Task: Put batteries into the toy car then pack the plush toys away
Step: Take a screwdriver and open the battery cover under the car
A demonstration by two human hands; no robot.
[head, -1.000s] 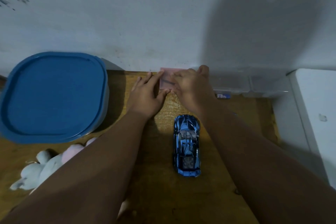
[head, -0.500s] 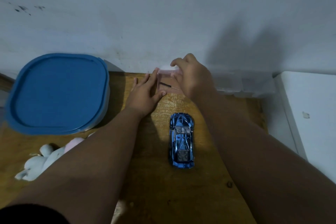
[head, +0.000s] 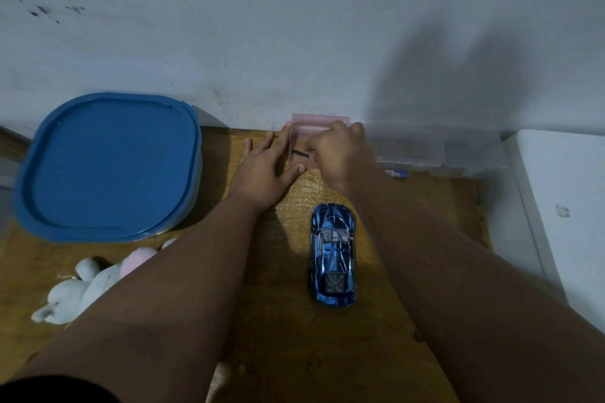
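Wooden worktop (head: 281,321) meets a pale wall at its far edge. Against that edge stands a small pink box (head: 307,123), its lid tilted up. The left hand (head: 265,170) lies flat, fingers spread, touching the box's left side. The right hand (head: 337,154) curls over the box, pinching a thin dark stick (head: 299,153) whose end is hidden. The blue toy car (head: 333,253) sits mid-worktop between the forearms. Plush toys (head: 85,288) by the left edge are partly covered by the left arm; beyond them sits a blue-lidded tub (head: 108,167).

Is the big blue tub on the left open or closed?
Closed. The blue lid sits flat across the whole top of the tub, rim seated all round, and nothing inside shows.
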